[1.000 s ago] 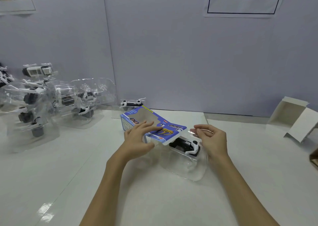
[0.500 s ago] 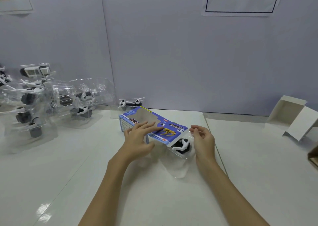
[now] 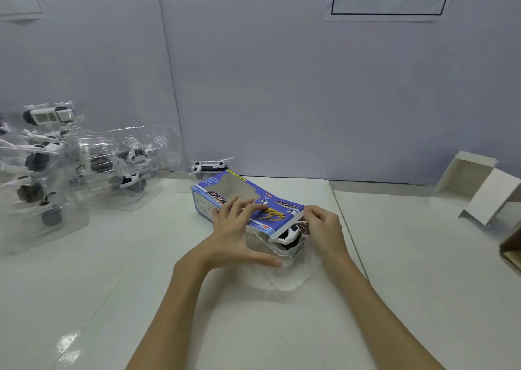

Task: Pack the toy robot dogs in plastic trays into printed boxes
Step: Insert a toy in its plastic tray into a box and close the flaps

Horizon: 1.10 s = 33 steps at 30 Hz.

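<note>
A blue printed box [image 3: 225,190] lies on its side mid-table, its open end toward me. A clear plastic tray [image 3: 284,276] with a black-and-white toy robot dog [image 3: 290,235] is partly inside that opening. My left hand [image 3: 236,237] rests on the box's top with its fingers spread, the thumb down against the tray. My right hand [image 3: 324,228] pinches the box's flap at the open end, beside the dog.
Several more toy dogs in clear trays [image 3: 50,172] are heaped at the left. One lone toy dog [image 3: 210,166] stands by the back wall. An open white carton [image 3: 485,189] lies at the right, and a brown box edge [image 3: 511,245] shows at the far right.
The tray with the dog has slid further into the blue box. My right hand moved left to the box's open end; my left thumb dropped onto the tray.
</note>
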Available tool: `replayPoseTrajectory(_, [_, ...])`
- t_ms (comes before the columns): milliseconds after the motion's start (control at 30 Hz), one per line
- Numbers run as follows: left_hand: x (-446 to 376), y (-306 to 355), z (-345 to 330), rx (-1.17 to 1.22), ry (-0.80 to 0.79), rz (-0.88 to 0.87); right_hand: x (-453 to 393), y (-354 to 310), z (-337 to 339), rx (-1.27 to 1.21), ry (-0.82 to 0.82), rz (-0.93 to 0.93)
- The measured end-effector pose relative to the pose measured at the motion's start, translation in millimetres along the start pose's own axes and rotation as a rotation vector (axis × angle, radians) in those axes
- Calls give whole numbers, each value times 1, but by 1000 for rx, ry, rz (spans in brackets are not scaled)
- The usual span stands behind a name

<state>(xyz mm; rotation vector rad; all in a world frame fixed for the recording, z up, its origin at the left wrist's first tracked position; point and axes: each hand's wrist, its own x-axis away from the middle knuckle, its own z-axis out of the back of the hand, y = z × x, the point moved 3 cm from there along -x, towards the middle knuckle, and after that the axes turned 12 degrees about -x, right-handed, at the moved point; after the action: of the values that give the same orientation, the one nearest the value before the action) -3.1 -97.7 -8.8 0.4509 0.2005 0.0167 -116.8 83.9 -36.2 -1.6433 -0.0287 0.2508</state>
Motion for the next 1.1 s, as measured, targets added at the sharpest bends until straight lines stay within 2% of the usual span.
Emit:
replayPoseTrajectory(267, [0,10,-2,24,61,7,1,0,1,-281,-137,-240])
replayPoseTrajectory(433, [-1,13,-7,15,25,-16,2,-1,-1,-339,-28,-165])
replayPoseTrajectory(667, [-4,12,-9,-1,16,0,-7,4,0,-170,-22,-143])
replayPoseTrajectory(867, [-8,17,-15,7,48,-47,-3,6,-10,-213,140,-40])
replayPoseTrajectory(967, [-9,14,-15,-14,62,-48,-3,6,-9,-253,132,-14])
replayPoseTrajectory(1100, [-7,11,-15,-28,87,-74,-5,5,-6,-287,-11,-113])
